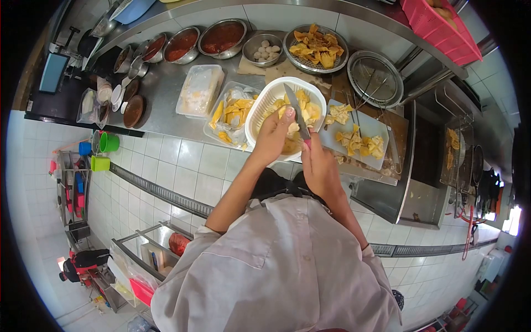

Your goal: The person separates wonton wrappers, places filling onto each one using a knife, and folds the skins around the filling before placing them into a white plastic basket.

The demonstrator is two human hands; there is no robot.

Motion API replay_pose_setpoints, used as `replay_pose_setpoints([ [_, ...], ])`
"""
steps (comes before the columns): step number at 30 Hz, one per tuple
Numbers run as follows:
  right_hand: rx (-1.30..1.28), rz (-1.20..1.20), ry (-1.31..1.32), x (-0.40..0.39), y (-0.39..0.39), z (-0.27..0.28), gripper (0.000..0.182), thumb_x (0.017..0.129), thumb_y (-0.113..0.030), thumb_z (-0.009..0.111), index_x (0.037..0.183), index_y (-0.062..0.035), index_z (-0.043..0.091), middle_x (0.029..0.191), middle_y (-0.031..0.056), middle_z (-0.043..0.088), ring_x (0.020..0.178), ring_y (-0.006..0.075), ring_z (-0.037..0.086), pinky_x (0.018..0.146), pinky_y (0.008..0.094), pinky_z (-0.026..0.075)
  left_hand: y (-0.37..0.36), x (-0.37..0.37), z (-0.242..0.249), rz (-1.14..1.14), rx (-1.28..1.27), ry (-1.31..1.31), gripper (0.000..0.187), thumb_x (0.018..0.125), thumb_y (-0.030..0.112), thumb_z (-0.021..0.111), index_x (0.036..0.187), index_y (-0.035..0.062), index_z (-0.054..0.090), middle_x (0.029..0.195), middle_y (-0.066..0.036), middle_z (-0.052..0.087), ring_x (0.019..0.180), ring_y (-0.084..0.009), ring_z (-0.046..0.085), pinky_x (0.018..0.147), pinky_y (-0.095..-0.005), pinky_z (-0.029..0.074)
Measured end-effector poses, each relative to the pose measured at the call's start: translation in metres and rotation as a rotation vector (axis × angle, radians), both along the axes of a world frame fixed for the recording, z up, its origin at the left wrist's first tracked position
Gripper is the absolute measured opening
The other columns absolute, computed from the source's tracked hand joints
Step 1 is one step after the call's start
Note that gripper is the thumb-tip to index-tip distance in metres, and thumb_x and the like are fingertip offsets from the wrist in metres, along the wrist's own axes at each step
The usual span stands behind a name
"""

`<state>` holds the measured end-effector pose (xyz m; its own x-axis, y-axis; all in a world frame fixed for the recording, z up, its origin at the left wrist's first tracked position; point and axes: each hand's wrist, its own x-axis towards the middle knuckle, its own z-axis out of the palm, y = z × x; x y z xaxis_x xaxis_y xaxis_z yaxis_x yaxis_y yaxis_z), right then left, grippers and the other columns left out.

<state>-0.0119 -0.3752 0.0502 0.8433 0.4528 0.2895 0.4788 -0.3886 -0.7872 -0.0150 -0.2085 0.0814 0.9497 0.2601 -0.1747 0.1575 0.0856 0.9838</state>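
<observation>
My left hand (270,135) is closed, thumb up, around a pale yellow chunk (293,129) that looks like peeled potato. My right hand (321,172) grips a kitchen knife (299,113) by its pinkish-red handle, blade pointing up and away beside the chunk. Both hands are over the near part of a white ribbed plastic basin (251,117), which holds more pale yellow pieces (313,112). To its left sits a clear container (211,130) with yellow strips in a plastic bag. On the right, a white cutting board (330,139) carries folded yellow fried-looking pieces (348,140).
Along the back stand metal bowls of red sauce (223,39), a bowl of white balls (266,50), a colander of fried pieces (316,48) and a round strainer (375,79). A lidded tub (200,90) is left. A fryer (434,133) stands right; a shelf (354,10) overhangs.
</observation>
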Motion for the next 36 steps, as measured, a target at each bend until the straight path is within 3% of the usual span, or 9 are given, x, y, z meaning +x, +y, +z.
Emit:
replay_pose_setpoints([
  [5, 0.040, 0.103, 0.046, 0.000, -0.006, 0.010, 0.041, 0.107, -0.014, 0.058, 0.142, 0.0045, 0.051, 0.079, 0.0256, 0.067, 0.069, 0.0451, 0.067, 0.062, 0.0529, 0.049, 0.007, 0.001, -0.026, 0.037, -0.348, 0.052, 0.051, 0.113, 0.047, 0.050, 0.138, 0.0034, 0.059, 0.119, -0.004, 0.068, 0.106, -0.0109, 0.062, 0.093, -0.0300, 0.050],
  [8, -0.011, 0.072, 0.151, -0.002, -0.012, 0.008, 0.031, 0.108, -0.014, 0.056, 0.133, 0.0043, 0.055, 0.075, 0.0227, 0.064, 0.064, 0.0404, 0.065, 0.060, 0.0480, 0.048, 0.022, 0.006, -0.052, -0.020, -0.519, -0.055, 0.050, 0.113, 0.049, 0.048, 0.140, 0.0072, 0.055, 0.124, -0.003, 0.066, 0.107, -0.0127, 0.062, 0.095, -0.0311, 0.051],
  [11, 0.139, -0.014, 0.392, -0.004, -0.010, 0.024, 0.021, 0.110, -0.015, 0.053, 0.120, 0.0027, 0.055, 0.071, 0.0191, 0.061, 0.057, 0.0330, 0.060, 0.057, 0.0430, 0.047, 0.029, 0.004, -0.060, -0.030, -0.912, -0.272, 0.045, 0.114, 0.048, 0.046, 0.136, 0.0096, 0.056, 0.127, -0.003, 0.065, 0.109, -0.0145, 0.060, 0.098, -0.0336, 0.050],
  [14, 0.219, -0.043, 0.553, -0.006, -0.003, 0.021, 0.018, 0.111, -0.016, 0.051, 0.112, 0.0014, 0.054, 0.068, 0.0167, 0.057, 0.055, 0.0268, 0.054, 0.056, 0.0401, 0.045, 0.024, 0.003, -0.059, 0.022, -0.906, -0.309, 0.045, 0.115, 0.047, 0.041, 0.140, 0.0124, 0.056, 0.130, -0.003, 0.065, 0.116, -0.0167, 0.061, 0.101, -0.0351, 0.048],
  [20, 0.207, 0.063, 0.391, -0.019, 0.025, 0.036, 0.018, 0.112, -0.017, 0.050, 0.113, 0.0006, 0.051, 0.071, 0.0215, 0.062, 0.063, 0.0413, 0.065, 0.058, 0.0471, 0.047, 0.010, -0.001, -0.019, 0.098, -0.939, -0.338, 0.040, 0.117, 0.035, 0.037, 0.147, 0.0103, 0.047, 0.147, -0.012, 0.055, 0.140, -0.0261, 0.053, 0.123, -0.0448, 0.039],
  [23, 0.066, 0.031, 0.222, -0.020, 0.038, 0.029, 0.018, 0.111, -0.017, 0.051, 0.114, 0.0002, 0.049, 0.075, 0.0257, 0.066, 0.070, 0.0487, 0.067, 0.058, 0.0536, 0.049, 0.023, 0.002, -0.026, 0.052, -1.022, -0.234, 0.040, 0.117, 0.033, 0.035, 0.147, 0.0085, 0.045, 0.151, -0.015, 0.053, 0.140, -0.0301, 0.052, 0.123, -0.0481, 0.040],
  [26, -0.058, -0.054, 0.159, -0.019, 0.052, 0.026, 0.019, 0.109, -0.018, 0.053, 0.114, -0.0002, 0.049, 0.078, 0.0276, 0.067, 0.070, 0.0498, 0.067, 0.059, 0.0571, 0.051, 0.032, 0.006, -0.026, 0.028, -0.894, -0.243, 0.041, 0.118, 0.031, 0.032, 0.148, 0.0057, 0.043, 0.150, -0.018, 0.051, 0.139, -0.0322, 0.053, 0.122, -0.0489, 0.042],
  [32, -0.131, -0.136, 0.040, -0.019, 0.083, 0.031, 0.022, 0.107, -0.018, 0.056, 0.119, 0.0003, 0.050, 0.079, 0.0272, 0.069, 0.070, 0.0492, 0.068, 0.059, 0.0566, 0.054, 0.048, 0.020, -0.011, 0.109, -0.790, -0.224, 0.045, 0.119, 0.038, 0.022, 0.142, 0.0069, 0.046, 0.135, -0.020, 0.060, 0.126, -0.0305, 0.061, 0.117, -0.0467, 0.046],
  [36, -0.148, -0.150, 0.015, -0.015, 0.101, 0.038, 0.025, 0.107, -0.017, 0.056, 0.122, 0.0010, 0.050, 0.079, 0.0274, 0.069, 0.071, 0.0489, 0.068, 0.060, 0.0560, 0.054, 0.066, 0.027, -0.006, 0.052, -0.795, -0.259, 0.053, 0.118, 0.044, 0.024, 0.149, 0.0038, 0.039, 0.143, -0.020, 0.054, 0.130, -0.0311, 0.059, 0.121, -0.0484, 0.043],
])
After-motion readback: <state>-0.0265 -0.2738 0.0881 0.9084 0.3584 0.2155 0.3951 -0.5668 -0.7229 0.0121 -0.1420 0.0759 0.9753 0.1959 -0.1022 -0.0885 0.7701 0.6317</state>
